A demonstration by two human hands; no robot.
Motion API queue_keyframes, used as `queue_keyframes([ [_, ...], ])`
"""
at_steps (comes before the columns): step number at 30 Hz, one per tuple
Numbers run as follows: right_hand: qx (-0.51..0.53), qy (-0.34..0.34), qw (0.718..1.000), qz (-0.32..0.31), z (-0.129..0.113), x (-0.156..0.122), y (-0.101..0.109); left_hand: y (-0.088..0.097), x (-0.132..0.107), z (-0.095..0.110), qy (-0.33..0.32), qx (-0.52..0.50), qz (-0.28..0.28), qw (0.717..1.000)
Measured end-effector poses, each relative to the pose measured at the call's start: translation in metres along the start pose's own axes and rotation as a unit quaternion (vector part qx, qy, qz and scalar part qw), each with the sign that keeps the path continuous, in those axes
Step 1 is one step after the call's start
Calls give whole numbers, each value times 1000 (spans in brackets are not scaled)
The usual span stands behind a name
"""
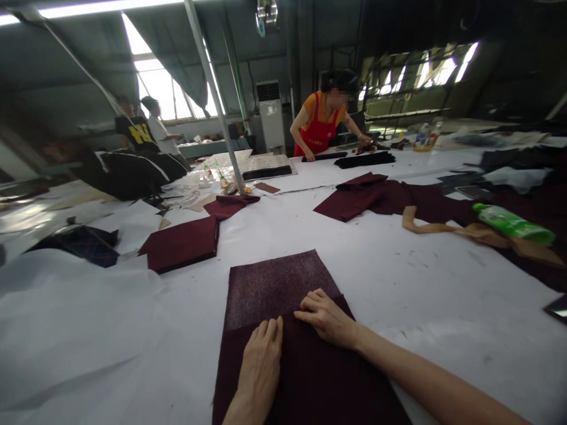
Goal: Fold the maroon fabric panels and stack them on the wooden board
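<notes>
Lying on the white table in front of me is a speckled purple-brown panel [279,286], with a dark maroon fabric piece [323,378] covering its nearer part. Along the far edge of that maroon fabric, my left hand [262,361] has its fingers bent and pressed together on the cloth. To its right, my right hand [326,317] grips the same edge, thumb and fingers drawn in close to the panel's right side. The fingertips of both hands touch the fabric, and the undersides of the fingers are hidden.
A maroon fabric stack [181,243] sits at left beyond translucent sheeting [66,336]. More maroon cloth [367,198] and a green bottle [514,224] lie at right. Past a slanted pole [221,112], a co-worker in a red apron [316,133] handles black strips [365,159].
</notes>
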State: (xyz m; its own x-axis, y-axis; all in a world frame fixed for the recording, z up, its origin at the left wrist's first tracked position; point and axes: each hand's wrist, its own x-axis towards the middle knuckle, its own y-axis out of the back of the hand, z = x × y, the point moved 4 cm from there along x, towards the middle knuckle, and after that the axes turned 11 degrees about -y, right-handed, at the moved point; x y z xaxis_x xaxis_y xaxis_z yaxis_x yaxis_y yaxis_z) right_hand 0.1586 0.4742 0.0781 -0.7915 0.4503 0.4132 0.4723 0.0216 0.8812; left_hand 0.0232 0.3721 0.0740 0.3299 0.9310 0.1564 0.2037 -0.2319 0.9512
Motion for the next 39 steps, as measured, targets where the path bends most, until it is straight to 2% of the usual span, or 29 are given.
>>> queue_keyframes([
  [6,-15,-6,1000,-10,9,-9,6,4,13,13,0,25,-57,998],
  [12,-32,-14,999,-19,18,-18,14,2,20,24,-18,16,-29,999],
  [19,-46,-14,999,-24,34,-29,21,7,38,36,-2,18,-73,997],
  [33,-86,-6,996,-22,53,-48,35,6,67,61,-17,48,-87,995],
  [39,-139,2,990,2,56,-58,41,3,78,68,-21,73,-121,990],
])
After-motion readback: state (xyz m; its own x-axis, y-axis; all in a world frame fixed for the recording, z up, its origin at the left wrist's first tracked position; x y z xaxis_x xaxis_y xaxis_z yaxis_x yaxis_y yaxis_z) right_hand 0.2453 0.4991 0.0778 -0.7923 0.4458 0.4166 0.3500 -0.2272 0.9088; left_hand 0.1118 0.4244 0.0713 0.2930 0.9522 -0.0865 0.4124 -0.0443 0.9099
